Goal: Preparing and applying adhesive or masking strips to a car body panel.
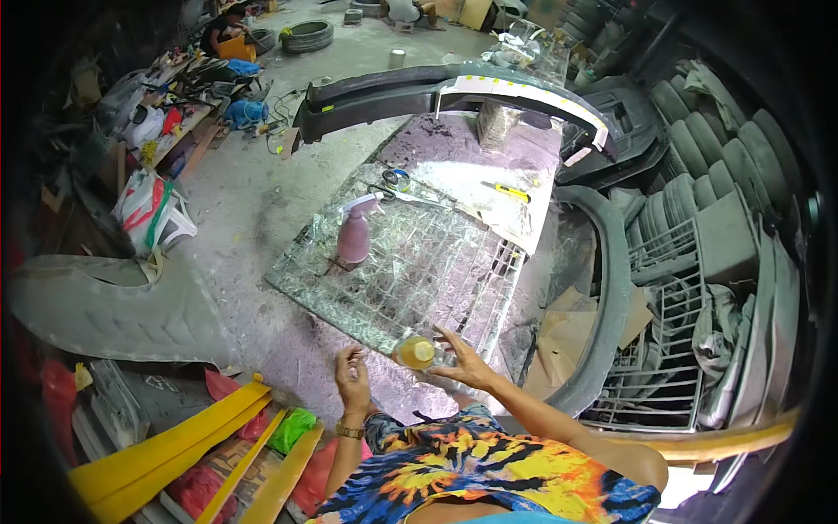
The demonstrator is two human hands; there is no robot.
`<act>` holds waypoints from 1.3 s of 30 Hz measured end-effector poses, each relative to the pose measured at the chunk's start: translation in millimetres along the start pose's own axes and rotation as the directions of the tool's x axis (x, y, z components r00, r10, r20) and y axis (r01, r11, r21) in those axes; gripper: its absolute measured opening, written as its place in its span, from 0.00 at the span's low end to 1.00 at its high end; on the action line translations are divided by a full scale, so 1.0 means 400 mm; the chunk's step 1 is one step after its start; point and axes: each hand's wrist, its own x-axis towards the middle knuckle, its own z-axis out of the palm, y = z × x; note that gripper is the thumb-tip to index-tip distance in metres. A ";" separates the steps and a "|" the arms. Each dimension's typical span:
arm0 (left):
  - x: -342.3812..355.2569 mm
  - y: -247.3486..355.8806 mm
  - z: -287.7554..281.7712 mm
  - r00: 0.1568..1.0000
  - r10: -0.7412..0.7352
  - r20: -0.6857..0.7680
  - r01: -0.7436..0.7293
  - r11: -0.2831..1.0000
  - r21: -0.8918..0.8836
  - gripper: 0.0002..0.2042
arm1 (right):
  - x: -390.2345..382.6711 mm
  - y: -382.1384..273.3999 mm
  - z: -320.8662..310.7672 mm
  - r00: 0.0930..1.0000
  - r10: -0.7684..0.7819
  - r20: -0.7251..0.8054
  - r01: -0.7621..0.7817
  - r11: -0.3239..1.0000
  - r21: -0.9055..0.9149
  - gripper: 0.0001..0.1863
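Note:
A small container with yellowish contents and a yellow top [415, 353] stands at the near edge of the worn work board [301, 293]. On its right side my right hand [467, 362] is open, thumb and fingers apart; whether the thumb touches it I cannot tell. My left hand [353, 384] hovers left of the container, clear of it, its fingers curled together; what is in them, if anything, is hidden. Farther up the board stand a pink spray bottle [353, 237] with a white trigger head, scissors [381, 192], a tape roll [397, 180] and a yellow utility knife [512, 192].
A long dark bumper [375, 109] spans the board's far end, propped on a wrapped block [497, 127]. A grey curved part [602, 306] and metal racks [655, 384] stand at right. Yellow strips [175, 450] lie near left, below a grey panel [113, 306]. People sit far off.

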 end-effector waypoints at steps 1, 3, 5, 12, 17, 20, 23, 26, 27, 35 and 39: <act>0.010 0.015 -0.002 0.997 -0.015 0.074 0.016 1.000 -0.007 0.11 | 0.006 -0.019 0.020 0.997 0.074 0.038 -0.076 0.996 0.056 0.55; 0.019 0.029 -0.016 0.984 -0.018 0.179 0.021 1.000 -0.017 0.11 | 0.014 -0.010 0.080 0.997 0.052 -0.061 -0.048 0.997 0.061 0.55; 0.020 0.040 -0.044 0.970 -0.002 0.242 0.007 1.000 -0.022 0.11 | 0.023 -0.007 0.120 0.986 0.055 -0.155 -0.042 0.995 0.090 0.59; 0.021 0.049 -0.130 0.876 0.027 0.481 -0.101 0.987 0.128 0.17 | 0.025 0.003 0.198 0.971 0.099 -0.218 -0.101 0.995 0.004 0.43; 0.067 0.096 -0.090 0.660 0.175 0.730 -0.356 0.929 0.099 0.37 | 0.045 -0.028 0.217 0.926 0.030 -0.377 0.012 0.994 0.109 0.32; 0.107 0.131 -0.090 0.611 0.222 0.760 -0.412 0.909 0.066 0.39 | 0.072 -0.162 0.207 0.938 0.001 -0.346 0.038 0.994 0.106 0.34; 0.166 0.136 -0.132 0.683 0.201 0.702 -0.297 0.955 0.015 0.42 | 0.135 -0.250 0.260 0.950 -0.041 -0.311 0.093 0.984 0.153 0.35; 0.266 0.087 -0.229 0.731 0.145 0.667 -0.216 0.976 0.024 0.42 | 0.238 -0.346 0.327 0.931 -0.183 -0.317 0.219 0.972 0.083 0.38; 0.301 0.072 -0.250 0.701 0.170 0.692 -0.232 0.973 -0.003 0.42 | 0.274 -0.368 0.350 0.942 -0.135 -0.308 0.174 0.980 0.101 0.39; 0.756 -0.002 -0.522 0.771 0.113 0.626 -0.209 0.975 0.080 0.34 | 0.708 -0.586 0.560 0.933 -0.044 -0.358 0.088 0.990 0.107 0.41; 0.961 0.010 -0.606 0.732 0.239 0.638 -0.331 0.943 0.025 0.34 | 0.870 -0.705 0.596 0.920 -0.122 -0.371 0.159 0.985 0.070 0.42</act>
